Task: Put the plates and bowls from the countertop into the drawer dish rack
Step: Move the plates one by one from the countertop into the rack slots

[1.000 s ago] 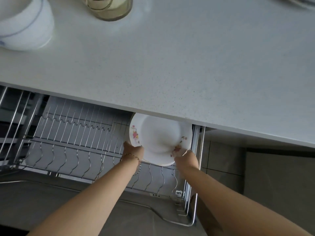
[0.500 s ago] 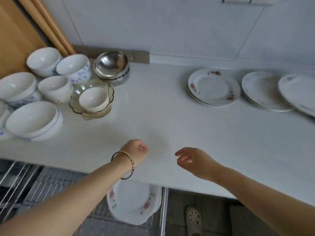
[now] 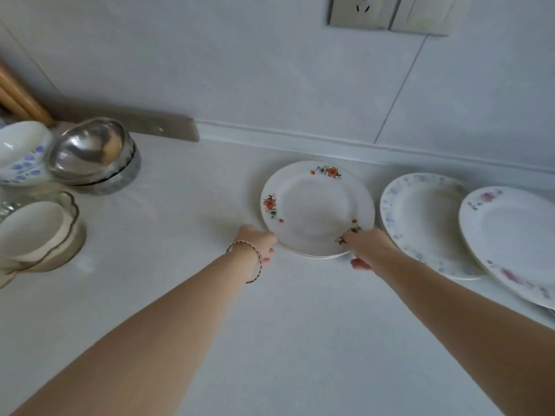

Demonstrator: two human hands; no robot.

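Note:
A small stack of white plates with red flowers [image 3: 315, 210] lies on the white countertop [image 3: 186, 205] near the back wall. My left hand [image 3: 259, 244] touches the stack's near left rim, fingers curled under it. My right hand [image 3: 367, 247] grips the near right rim, with the thumb on top of the top plate. To the right lie a blue-flowered plate stack [image 3: 420, 217] and a pink-flowered plate [image 3: 516, 235]. Bowls stand at the left: a steel bowl [image 3: 90, 151], a blue-patterned white bowl [image 3: 21, 154] and a white bowl in a glass bowl [image 3: 39, 232]. The drawer dish rack is out of view.
The tiled wall behind the counter carries a socket and switch panel [image 3: 387, 13]. A grey strip [image 3: 126, 121] runs along the wall's foot at the left. Wooden trim [image 3: 21, 97] shows at the far left edge.
The view rose from the drawer rack, where both hands set a flowered plate, to the countertop. Both hands then reached forward and now hold the rim of the red-flowered plate stack.

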